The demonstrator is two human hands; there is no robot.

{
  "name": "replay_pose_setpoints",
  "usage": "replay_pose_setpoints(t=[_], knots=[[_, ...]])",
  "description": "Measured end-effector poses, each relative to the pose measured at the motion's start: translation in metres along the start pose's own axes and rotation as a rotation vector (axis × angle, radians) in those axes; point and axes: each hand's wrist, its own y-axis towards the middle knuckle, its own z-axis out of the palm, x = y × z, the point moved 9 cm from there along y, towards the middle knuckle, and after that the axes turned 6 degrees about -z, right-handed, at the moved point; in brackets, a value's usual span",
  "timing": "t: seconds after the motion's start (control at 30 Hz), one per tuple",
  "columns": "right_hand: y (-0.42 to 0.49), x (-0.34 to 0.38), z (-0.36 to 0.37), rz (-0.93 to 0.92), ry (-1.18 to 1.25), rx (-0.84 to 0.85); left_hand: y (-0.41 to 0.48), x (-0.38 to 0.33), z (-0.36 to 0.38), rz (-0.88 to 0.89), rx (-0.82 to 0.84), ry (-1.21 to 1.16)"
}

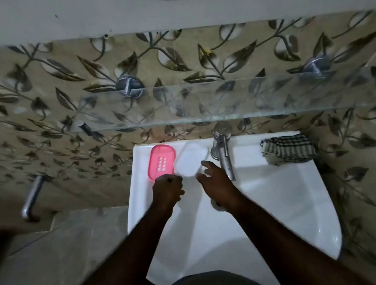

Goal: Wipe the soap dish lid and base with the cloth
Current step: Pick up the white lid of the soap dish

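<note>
"Hands first: where did you have them?"

"My left hand (167, 188) was at the near end of the pink base (161, 160), fingers curled tight. I could not tell whether they pinched its rim or held nothing. My right hand (214, 181) hovered just beside the near right edge of the lid (191, 159), fingers spread and holding nothing."

"And the pieces?"

"Both lay side by side on the far left ledge of the sink (281, 202), with the base on the left and the lid right against it, left of the tap (224, 159). The cloth (288, 149) sat folded on the far right ledge, well apart from both hands."

"How did you expect them to handle?"

"I judged both pieces to be thin, light, stiff plastic, probably slick if wet, so likely to skate on the glazed ledge under a wipe. I would have taken each by its long edges, thumb against fingers, rather than pressing on the middle, since the lid looked thin enough to flex. The cloth looked soft and limp, best bunched in the right hand."
</note>
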Motion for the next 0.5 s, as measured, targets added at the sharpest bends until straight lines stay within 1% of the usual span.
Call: replay_pose_setpoints(t=[0.1, 0.17, 0.3, 0.4, 0.5], knots=[[0.009, 0.005, 0.001, -0.016, -0.216, -0.001, 0.004, -0.005, -0.008, 0.033, -0.07, 0.023], [0.015, 0.007, 0.002, -0.012, -0.279, -0.013, 0.006, -0.011, -0.008, 0.075, -0.079, 0.068], [0.02, 0.013, 0.006, -0.038, -0.423, -0.027, 0.01, -0.026, -0.002, 0.165, -0.071, 0.235], [0.021, 0.016, 0.005, -0.069, -0.472, -0.049, 0.009, -0.033, 0.003, 0.203, -0.063, 0.287], [0.019, 0.015, 0.004, -0.079, -0.494, -0.05, 0.01, -0.031, 0.004, 0.189, -0.065, 0.297]])
